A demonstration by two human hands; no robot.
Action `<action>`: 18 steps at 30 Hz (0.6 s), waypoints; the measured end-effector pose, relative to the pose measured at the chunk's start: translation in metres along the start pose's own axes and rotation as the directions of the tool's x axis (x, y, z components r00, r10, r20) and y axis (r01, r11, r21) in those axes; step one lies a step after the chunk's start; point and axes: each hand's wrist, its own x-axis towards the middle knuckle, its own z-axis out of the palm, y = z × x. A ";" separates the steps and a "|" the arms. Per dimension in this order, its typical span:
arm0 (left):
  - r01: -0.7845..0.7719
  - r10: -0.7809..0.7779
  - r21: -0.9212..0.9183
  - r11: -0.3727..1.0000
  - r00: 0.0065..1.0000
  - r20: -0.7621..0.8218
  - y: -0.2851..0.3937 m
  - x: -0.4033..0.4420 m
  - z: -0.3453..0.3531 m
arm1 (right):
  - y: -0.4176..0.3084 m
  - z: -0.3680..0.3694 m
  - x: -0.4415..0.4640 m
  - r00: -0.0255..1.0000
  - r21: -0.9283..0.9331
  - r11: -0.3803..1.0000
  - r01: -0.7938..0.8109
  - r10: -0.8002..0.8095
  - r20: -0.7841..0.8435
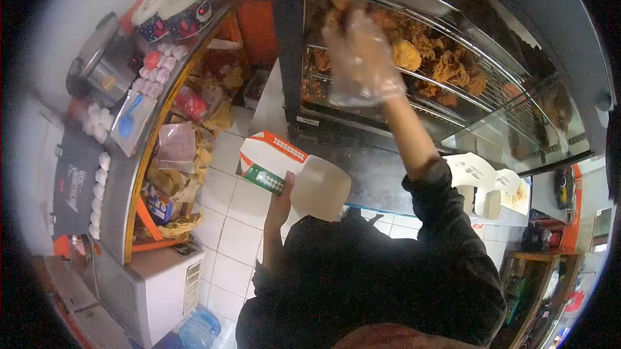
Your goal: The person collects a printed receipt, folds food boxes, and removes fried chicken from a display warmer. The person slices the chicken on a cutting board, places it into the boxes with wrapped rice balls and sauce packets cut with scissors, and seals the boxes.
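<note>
My left hand (281,205) is closed on the edge of an open cardboard food box (317,184) with orange-red and green printed sides. The box is held over the floor, just in front of a glass-fronted display warmer (301,111). My right hand (363,61), in a clear plastic glove, reaches inside the warmer. It is over a wire rack holding several pieces of fried chicken (453,67). Motion smears its fingers, so whether they grip a piece cannot be made out. A smoother yellowish piece (406,55) lies beside the glove.
Open white boxes (475,177) stand on the counter to the right, by the warmer's tilted glass door (511,126). At left, a shelf unit (145,148) carries rice cookers (184,9), small wrapped bundles (155,77) and a blue spoon (129,116). A water jug (199,329) sits on the tiled floor.
</note>
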 end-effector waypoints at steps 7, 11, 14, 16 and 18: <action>-0.026 0.022 0.070 0.997 0.998 0.057 -0.005 0.001 -0.003 | 0.030 0.062 0.044 0.743 -0.457 0.753 0.474 -0.620 -0.252; -0.044 0.044 0.028 0.999 0.999 0.010 -0.005 -0.009 0.000 | 0.014 -0.013 -0.021 0.976 -0.246 0.961 -0.128 0.078 -0.201; 0.002 -0.002 -0.021 1.000 1.000 -0.020 -0.012 -0.011 -0.006 | 0.048 -0.035 -0.036 0.921 -0.088 0.944 -0.319 0.286 -0.265; -0.002 0.000 -0.042 0.999 0.999 -0.046 -0.015 -0.015 -0.013 | 0.077 -0.033 -0.025 0.925 -0.014 0.960 -0.278 0.263 -0.275; -0.015 0.015 -0.001 1.000 0.998 -0.065 -0.017 -0.015 -0.015 | 0.102 -0.027 -0.005 0.944 0.027 0.978 -0.206 0.206 -0.256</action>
